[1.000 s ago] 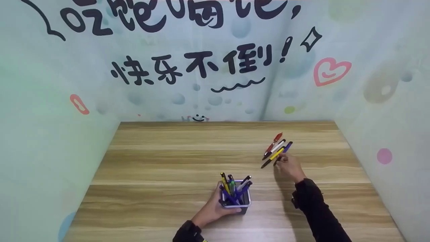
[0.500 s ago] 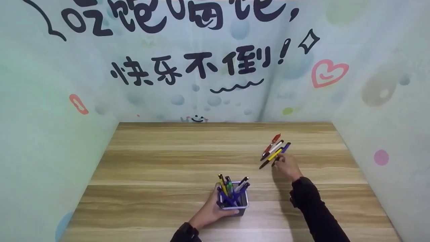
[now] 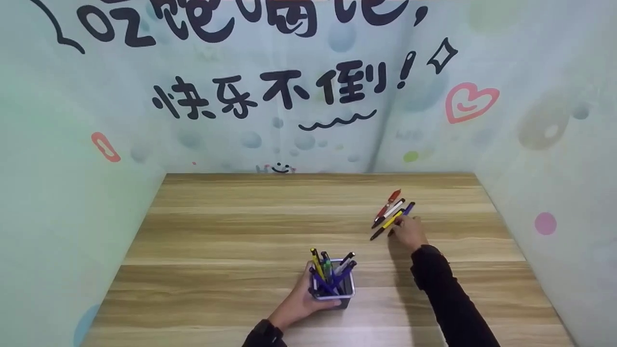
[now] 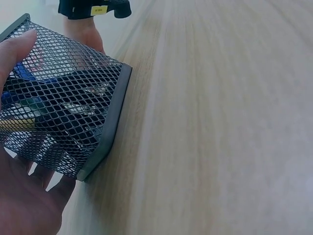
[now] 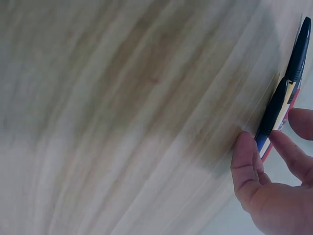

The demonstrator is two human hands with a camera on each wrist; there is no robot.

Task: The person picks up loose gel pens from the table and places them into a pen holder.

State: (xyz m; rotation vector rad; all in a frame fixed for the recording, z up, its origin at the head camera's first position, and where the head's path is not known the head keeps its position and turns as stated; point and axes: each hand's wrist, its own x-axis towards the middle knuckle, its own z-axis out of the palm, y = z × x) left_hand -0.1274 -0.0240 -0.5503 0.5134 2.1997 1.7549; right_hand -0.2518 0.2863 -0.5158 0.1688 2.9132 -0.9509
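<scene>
My left hand (image 3: 296,301) grips a black mesh pen holder (image 3: 344,302) from its left side, tilting it; in the left wrist view the mesh wall (image 4: 63,103) lies between thumb and fingers. Blue, yellow, green and white pens (image 3: 328,272) stand in it. My right hand (image 3: 409,232) pinches a blue pen (image 3: 409,208) lying on the table; in the right wrist view its black end (image 5: 272,110) sits between thumb and fingers. Left of it lie a yellow pen (image 3: 394,218), a white pen (image 3: 394,207) and a red pen (image 3: 394,195), all slanted alike.
The wood-grain table (image 3: 217,270) meets a printed back wall (image 3: 217,149) just behind the pens. Light side walls (image 3: 544,270) border it left and right. Bare tabletop lies between the pen holder and the loose pens.
My right hand stays at the blue pen, with only a small shift of its wrist and fingers. The left hand keeps its grip on the pen holder. The head view has shifted slightly.
</scene>
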